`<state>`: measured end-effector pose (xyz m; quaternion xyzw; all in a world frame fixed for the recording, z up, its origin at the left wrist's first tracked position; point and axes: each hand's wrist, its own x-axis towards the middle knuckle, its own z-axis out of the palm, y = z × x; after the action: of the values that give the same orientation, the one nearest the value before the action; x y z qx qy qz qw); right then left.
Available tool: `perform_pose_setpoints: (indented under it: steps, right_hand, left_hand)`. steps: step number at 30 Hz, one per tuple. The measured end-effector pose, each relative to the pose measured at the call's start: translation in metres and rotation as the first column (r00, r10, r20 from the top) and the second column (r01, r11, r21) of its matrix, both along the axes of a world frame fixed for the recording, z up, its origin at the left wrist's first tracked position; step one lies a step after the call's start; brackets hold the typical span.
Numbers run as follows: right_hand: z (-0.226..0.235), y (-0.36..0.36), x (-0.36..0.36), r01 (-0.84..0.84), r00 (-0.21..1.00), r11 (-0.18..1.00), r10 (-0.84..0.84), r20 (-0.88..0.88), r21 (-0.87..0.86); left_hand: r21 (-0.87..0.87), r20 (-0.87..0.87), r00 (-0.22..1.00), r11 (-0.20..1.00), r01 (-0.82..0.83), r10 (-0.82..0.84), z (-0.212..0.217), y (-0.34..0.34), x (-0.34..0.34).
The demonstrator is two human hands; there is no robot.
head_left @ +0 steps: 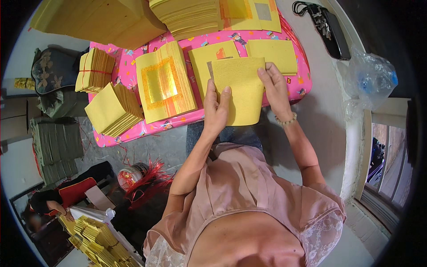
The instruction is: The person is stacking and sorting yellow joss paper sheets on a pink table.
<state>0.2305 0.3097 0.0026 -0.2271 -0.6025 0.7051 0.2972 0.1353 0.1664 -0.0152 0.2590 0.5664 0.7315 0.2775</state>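
Between my hands is a folded yellow paper sheet (242,91), raised above the near edge of the pink table. My left hand (216,107) grips its left side, thumb on the front. At the upper right corner, my right hand (276,89) pinches it between thumb and fingers. A greyish patch shows at its upper left edge. Behind it lies another yellow sheet (200,62) with an orange mark, partly covered. To the right rests a folded yellow paper (278,55). On the left stands a thick stack of yellow sheets (189,89) with a gold foil square on top.
The pink patterned tablecloth (155,127) carries a folded yellow bundle (109,109), a red-tied bundle (93,71) and tall paper stacks (184,20) at the back. Red strands (151,180) lie on the floor. Another person's hand (66,215) is beside yellow bundles (100,240) at lower left.
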Motion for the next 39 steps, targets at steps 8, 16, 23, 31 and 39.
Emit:
perform_pose_setpoints:
  steps: [8,16,23,31,39]
  right_hand:
    - [0.000,0.008,0.014,-0.128,0.991,0.986,0.131,0.024,-0.105]
    - [-0.011,-0.001,0.035,-0.187,0.966,0.982,0.181,0.184,0.012]
    - [-0.024,-0.009,0.051,-0.299,0.893,0.951,0.309,0.327,-0.084]
    - [-0.020,-0.013,0.059,-0.301,0.874,0.946,0.324,0.362,-0.120]
    - [-0.032,-0.026,0.059,-0.180,0.917,0.962,0.240,0.318,-0.207]
  left_hand:
    - [-0.036,0.188,0.978,0.995,0.095,-0.086,0.009,-0.004,-0.006]
    - [-0.058,0.312,0.937,0.981,0.185,-0.158,0.010,-0.001,-0.011]
    - [-0.118,0.314,0.936,0.971,0.206,-0.161,-0.002,0.001,-0.018]
    - [-0.131,0.393,0.909,0.970,0.206,-0.140,-0.015,0.008,-0.022]
    - [-0.126,0.326,0.935,0.973,0.191,-0.142,-0.011,0.019,-0.027]
